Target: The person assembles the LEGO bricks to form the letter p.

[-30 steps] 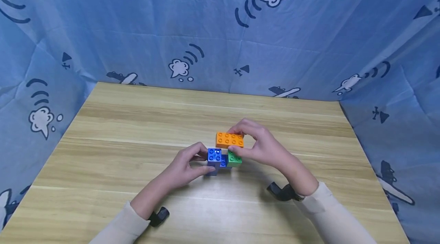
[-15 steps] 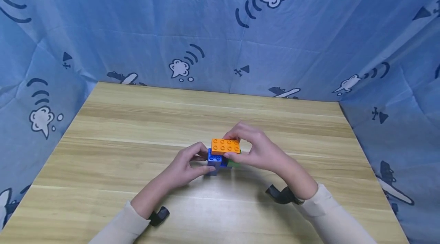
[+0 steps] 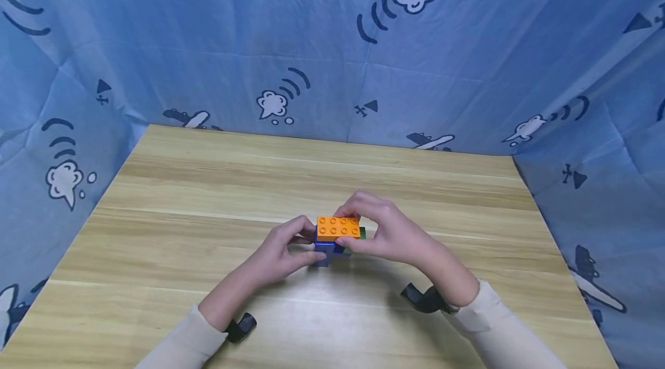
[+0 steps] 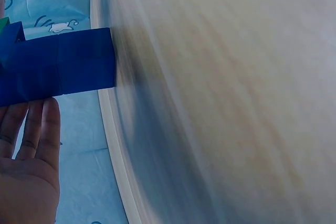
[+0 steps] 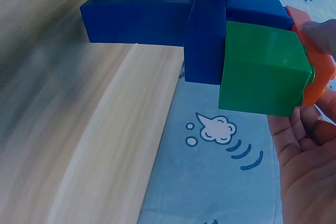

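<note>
My left hand (image 3: pixel 283 250) holds a stack of blue toy bricks (image 4: pixel 58 61) steady, thumb at the near side and fingers at the far side. A green brick (image 5: pixel 265 69) sits on the stack's wide blue brick, beside the upper blue one. Between thumb and fingers, my right hand (image 3: pixel 397 230) pinches an orange eight-stud brick (image 3: pixel 337 229) over the tops of the upper blue and green bricks. In the right wrist view, green studs show at the orange brick's underside; whether it is fully pressed down I cannot tell. From above, the orange brick hides most of the stack.
The bricks stand near the middle of a wood-grain table (image 3: pixel 234 172). A blue patterned cloth (image 3: pixel 322 22) hangs behind the table and along both sides. A black strap piece (image 3: pixel 241 327) sits at the left wrist, and another black piece (image 3: pixel 423 298) at the right.
My right hand has brought the orange brick left and toward me, from behind the stack to over the blue and green tops. The left hand has stayed in place.
</note>
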The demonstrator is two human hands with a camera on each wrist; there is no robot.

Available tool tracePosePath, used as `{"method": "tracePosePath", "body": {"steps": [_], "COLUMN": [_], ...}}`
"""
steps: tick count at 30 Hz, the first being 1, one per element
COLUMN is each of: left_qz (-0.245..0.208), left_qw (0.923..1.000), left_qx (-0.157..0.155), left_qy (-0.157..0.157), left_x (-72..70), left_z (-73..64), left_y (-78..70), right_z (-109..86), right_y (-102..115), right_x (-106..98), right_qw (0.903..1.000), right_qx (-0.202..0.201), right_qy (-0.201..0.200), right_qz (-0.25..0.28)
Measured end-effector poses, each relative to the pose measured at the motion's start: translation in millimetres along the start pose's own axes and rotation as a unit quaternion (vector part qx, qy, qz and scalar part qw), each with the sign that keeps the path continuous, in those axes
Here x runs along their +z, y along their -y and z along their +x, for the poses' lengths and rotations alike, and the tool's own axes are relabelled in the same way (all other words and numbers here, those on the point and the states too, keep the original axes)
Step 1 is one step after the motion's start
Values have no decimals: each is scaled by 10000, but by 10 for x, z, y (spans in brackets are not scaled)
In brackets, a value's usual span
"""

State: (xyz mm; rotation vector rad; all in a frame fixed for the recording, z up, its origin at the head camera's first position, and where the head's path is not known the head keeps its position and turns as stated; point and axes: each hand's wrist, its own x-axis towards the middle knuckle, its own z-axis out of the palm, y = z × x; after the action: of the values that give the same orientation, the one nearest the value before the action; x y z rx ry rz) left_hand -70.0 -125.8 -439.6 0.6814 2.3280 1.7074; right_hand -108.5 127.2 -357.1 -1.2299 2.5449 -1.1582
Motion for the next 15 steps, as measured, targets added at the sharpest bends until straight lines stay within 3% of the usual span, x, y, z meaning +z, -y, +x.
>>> {"method": "tracePosePath", "body": {"steps": [15], "left_qz": [14], "left_qw": [10000], "left_qx": [28], "left_qy": [-50], "left_x": [-3], "left_z": [2], "left_y": [2], "right_z": [-25], "right_y": [35], "right_x": [30], "right_qw": [9998], "right_qx": [54], "right_qy": [36], "right_qz": [-163]}}
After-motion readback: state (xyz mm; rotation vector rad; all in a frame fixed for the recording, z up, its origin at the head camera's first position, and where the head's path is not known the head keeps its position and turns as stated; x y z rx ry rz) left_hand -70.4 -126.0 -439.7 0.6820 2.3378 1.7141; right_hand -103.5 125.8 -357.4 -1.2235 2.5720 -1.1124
